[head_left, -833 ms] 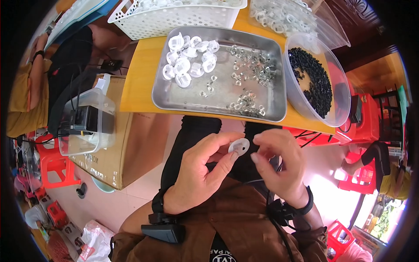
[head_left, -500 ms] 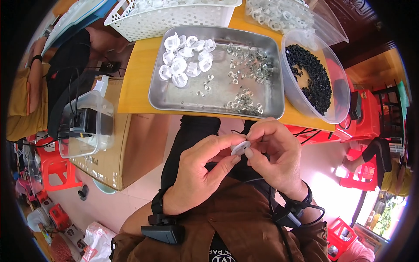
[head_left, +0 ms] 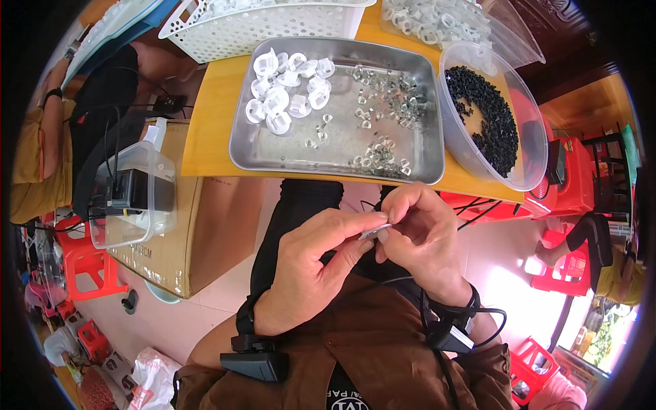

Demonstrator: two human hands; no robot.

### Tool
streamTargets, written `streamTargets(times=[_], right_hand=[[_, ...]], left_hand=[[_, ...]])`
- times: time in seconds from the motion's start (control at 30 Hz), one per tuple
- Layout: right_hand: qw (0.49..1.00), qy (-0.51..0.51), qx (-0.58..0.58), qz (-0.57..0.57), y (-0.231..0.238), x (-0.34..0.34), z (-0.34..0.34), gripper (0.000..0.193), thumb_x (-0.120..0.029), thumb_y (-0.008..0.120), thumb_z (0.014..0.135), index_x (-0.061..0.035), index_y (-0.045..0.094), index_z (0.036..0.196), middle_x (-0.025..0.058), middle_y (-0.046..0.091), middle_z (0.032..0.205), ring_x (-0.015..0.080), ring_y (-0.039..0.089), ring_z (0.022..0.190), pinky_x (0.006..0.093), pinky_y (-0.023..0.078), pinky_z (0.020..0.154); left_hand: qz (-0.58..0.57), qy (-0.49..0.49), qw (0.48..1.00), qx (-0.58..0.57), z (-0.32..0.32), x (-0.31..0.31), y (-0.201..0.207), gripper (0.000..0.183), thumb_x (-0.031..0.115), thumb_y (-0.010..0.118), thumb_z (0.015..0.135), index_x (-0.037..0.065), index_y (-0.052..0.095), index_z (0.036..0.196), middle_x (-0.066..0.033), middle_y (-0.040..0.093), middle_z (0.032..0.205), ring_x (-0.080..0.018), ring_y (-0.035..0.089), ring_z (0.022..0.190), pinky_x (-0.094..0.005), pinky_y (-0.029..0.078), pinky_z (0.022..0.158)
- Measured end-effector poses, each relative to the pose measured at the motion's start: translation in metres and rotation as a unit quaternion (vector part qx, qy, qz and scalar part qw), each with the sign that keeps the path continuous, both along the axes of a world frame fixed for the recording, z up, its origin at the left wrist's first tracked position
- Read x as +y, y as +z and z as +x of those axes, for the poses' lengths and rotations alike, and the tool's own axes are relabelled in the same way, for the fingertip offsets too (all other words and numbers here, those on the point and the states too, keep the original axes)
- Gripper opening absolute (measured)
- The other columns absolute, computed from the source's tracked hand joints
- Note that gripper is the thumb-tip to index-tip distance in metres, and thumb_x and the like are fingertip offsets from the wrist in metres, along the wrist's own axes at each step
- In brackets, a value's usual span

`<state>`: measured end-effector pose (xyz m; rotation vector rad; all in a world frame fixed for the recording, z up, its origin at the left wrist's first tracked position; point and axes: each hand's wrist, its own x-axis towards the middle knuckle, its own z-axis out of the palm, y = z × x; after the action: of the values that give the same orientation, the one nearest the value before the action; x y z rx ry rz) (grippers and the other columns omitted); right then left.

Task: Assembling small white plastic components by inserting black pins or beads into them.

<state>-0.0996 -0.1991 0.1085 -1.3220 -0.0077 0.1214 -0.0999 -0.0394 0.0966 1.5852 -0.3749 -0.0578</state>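
Observation:
Just beyond the table's near edge, my left hand (head_left: 311,263) pinches a small white round plastic part (head_left: 373,231) between thumb and forefinger. My right hand (head_left: 425,236) is closed on the part's other side, its thumb and fingertips pressing at the rim; whether anything small sits between them is hidden. The part now shows almost edge-on. Ahead stands a shallow metal tray (head_left: 335,164). Several white round plastic parts (head_left: 277,100) are heaped at its left, and small clear pieces (head_left: 378,156) lie scattered at its middle and right.
Right of the tray, a clear oval tub (head_left: 536,154) holds many tiny black pieces (head_left: 495,130). A white perforated basket (head_left: 266,37) and a clear bin of pale rings (head_left: 437,24) stand behind. At left, a cardboard box (head_left: 212,225) bears a clear container (head_left: 160,198). Other people sit at both sides.
The white part has tilted from showing its face to nearly edge-on. My right hand has shifted slightly left and turned a little; my left hand keeps its pinch.

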Motion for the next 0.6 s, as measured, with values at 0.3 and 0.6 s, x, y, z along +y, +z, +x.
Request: streamTargets(times=[0.3, 0.6], right_hand=[[1.000, 0.009, 0.027, 0.012, 0.003, -0.001, -0.003, 0.023, 0.006, 0.066, 0.078, -0.0014, 0.053, 0.096, 0.0053, 0.057, 0.093, 0.0093, 0.059, 0.073, 0.0224, 0.051, 0.058], [0.922, 0.068, -0.208, -0.319, 0.007, -0.023, -0.002, 0.038, 0.001, 0.076, 0.067, -0.0078, 0.065, 0.102, 0.0063, 0.060, 0.095, 0.0156, 0.062, 0.070, 0.0267, 0.051, 0.058]], left_hand=[[-0.132, -0.054, 0.974, 0.178, -0.002, 0.005, 0.004, 0.028, 0.008, 0.055, 0.093, -0.002, 0.053, 0.119, -0.0098, 0.061, 0.103, -0.0147, 0.061, 0.087, -0.0275, 0.052, 0.074], [-0.164, -0.101, 0.935, 0.298, -0.001, 0.008, 0.005, 0.034, 0.023, 0.047, 0.099, 0.000, 0.050, 0.123, -0.0082, 0.060, 0.103, -0.0120, 0.060, 0.081, -0.0255, 0.051, 0.073]])
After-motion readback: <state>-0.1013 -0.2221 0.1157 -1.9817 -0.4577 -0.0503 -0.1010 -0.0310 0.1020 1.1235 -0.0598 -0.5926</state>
